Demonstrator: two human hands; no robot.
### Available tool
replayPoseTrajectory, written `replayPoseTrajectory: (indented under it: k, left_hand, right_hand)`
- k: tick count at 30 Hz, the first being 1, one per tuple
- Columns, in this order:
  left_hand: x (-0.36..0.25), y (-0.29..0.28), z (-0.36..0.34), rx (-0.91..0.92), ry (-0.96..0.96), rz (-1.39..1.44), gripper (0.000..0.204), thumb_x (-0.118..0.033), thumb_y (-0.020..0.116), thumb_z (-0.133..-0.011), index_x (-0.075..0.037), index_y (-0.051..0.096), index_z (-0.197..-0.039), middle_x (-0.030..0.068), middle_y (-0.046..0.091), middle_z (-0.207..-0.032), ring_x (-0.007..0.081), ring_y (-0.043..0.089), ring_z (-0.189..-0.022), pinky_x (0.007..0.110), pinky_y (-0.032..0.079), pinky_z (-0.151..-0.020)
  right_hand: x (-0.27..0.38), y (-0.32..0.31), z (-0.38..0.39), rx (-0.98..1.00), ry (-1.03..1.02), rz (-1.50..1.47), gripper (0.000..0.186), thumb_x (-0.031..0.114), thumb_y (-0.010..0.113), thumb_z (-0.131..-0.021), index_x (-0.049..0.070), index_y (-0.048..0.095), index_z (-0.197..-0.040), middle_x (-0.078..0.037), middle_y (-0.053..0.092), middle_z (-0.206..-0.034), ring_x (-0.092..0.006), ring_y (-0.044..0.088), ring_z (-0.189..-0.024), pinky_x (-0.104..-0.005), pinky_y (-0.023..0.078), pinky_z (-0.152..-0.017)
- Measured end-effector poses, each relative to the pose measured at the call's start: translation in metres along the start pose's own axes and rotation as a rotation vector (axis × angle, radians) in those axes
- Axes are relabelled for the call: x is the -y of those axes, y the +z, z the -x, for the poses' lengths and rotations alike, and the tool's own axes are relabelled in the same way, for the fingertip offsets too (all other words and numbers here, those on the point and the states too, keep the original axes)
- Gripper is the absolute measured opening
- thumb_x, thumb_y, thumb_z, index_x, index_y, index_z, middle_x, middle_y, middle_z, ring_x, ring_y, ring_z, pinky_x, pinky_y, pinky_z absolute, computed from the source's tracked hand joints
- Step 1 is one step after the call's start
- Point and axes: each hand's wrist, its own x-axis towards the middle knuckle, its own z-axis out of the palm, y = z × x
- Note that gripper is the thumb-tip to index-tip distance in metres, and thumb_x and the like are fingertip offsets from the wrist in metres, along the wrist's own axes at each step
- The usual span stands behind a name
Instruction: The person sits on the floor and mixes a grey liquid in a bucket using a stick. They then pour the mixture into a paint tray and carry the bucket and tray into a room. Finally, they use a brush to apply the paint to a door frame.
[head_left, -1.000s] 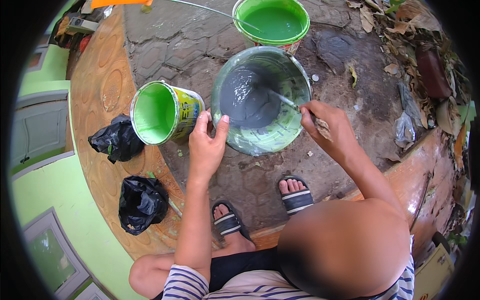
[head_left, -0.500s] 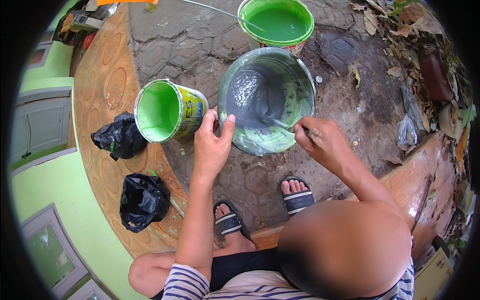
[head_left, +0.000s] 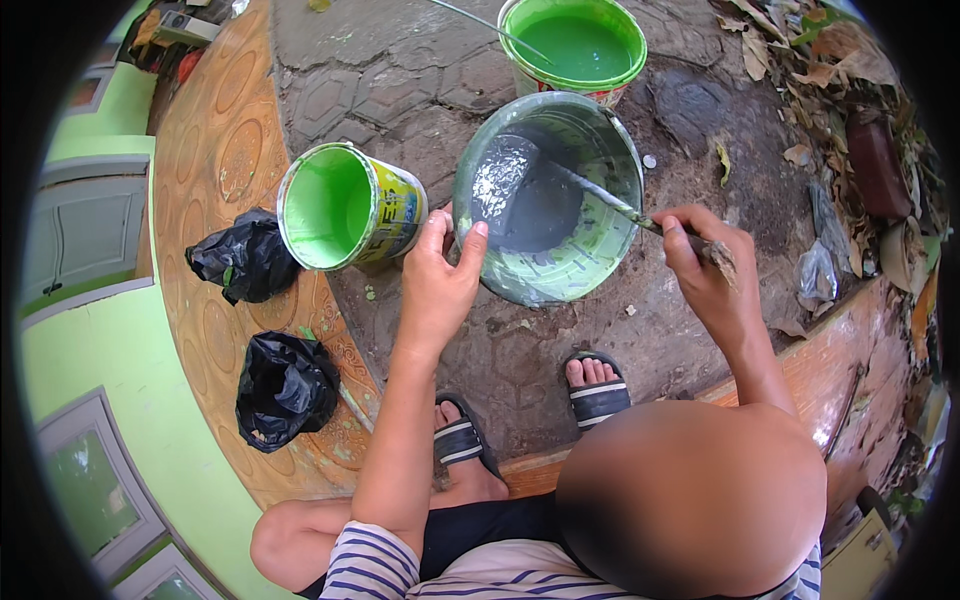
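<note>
Two hands (head_left: pixel 438 288) (head_left: pixel 718 272) hold one bucket (head_left: pixel 560 272) and one stick (head_left: pixel 622 208).

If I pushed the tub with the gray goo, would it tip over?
Probably not easily: the goo low inside likely weighs the tub down. The goo looks shiny and wet, so it might slosh. The left hand holding the tub probably steadies it too.

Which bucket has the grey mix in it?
The wide middle bucket, held by the left hand; the far bucket holds green liquid, and the left bucket shows only green inside.
</note>
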Motion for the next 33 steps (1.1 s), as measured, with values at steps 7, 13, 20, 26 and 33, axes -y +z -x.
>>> replayPoseTrajectory:
  k: [7, 13, 20, 26, 33]
  left_hand:
    - [-0.001, -0.002, 0.0, 0.011, -0.032, -0.001, 0.033, -0.02, 0.064, -0.094, 0.005, 0.06, -0.114, 0.0157, 0.069, -0.095, 0.0177, 0.064, -0.088, 0.032, 0.049, -0.081]
    - [0.004, 0.0, -0.001, -0.026, 0.016, -0.046, 0.027, -0.021, 0.066, -0.094, -0.001, 0.05, -0.086, -0.0042, 0.041, -0.073, 0.0052, 0.035, -0.066, 0.024, 0.032, -0.057]
    - [0.008, 0.0, -0.003, -0.014, -0.011, 0.037, 0.025, -0.021, 0.065, -0.095, 0.0, 0.052, -0.087, -0.0035, 0.047, -0.076, 0.0043, 0.039, -0.068, 0.022, 0.035, -0.059]
    - [0.024, -0.007, -0.007, -0.047, -0.109, 0.109, 0.029, -0.022, 0.067, -0.092, 0.002, 0.052, -0.087, -0.0018, 0.045, -0.073, 0.0064, 0.037, -0.066, 0.025, 0.036, -0.057]
    - [0.034, -0.015, 0.002, -0.032, -0.314, 0.422, 0.018, -0.022, 0.062, -0.096, -0.005, 0.055, -0.092, 0.0002, 0.059, -0.087, 0.0057, 0.055, -0.073, 0.025, 0.048, -0.061]
  right_hand:
    - [-0.006, 0.003, -0.002, -0.02, -0.107, 0.023, 0.015, 0.012, 0.062, -0.091, 0.0, 0.066, -0.1, -0.014, 0.066, -0.078, -0.0185, 0.062, -0.066, -0.0297, 0.049, -0.063]
    - [-0.017, 0.028, -0.013, -0.031, -0.306, 0.236, 0.016, 0.012, 0.061, -0.09, 0.002, 0.065, -0.102, -0.016, 0.068, -0.091, -0.0345, 0.066, -0.078, -0.0399, 0.053, -0.069]
    - [-0.019, 0.027, -0.007, 0.225, -0.325, 0.187, 0.014, 0.012, 0.06, -0.088, 0.003, 0.064, -0.098, -0.016, 0.064, -0.086, -0.0385, 0.063, -0.077, -0.0445, 0.052, -0.07]
    - [-0.014, 0.03, -0.01, 0.256, -0.293, 0.16, 0.01, 0.01, 0.063, -0.085, 0.002, 0.065, -0.09, -0.018, 0.067, -0.087, -0.0379, 0.065, -0.079, -0.0419, 0.052, -0.071]
    - [0.006, 0.01, -0.018, 0.071, -0.27, 0.09, 0.011, 0.009, 0.064, -0.087, 0.0, 0.066, -0.093, -0.018, 0.067, -0.085, -0.0341, 0.066, -0.075, -0.0377, 0.052, -0.068]
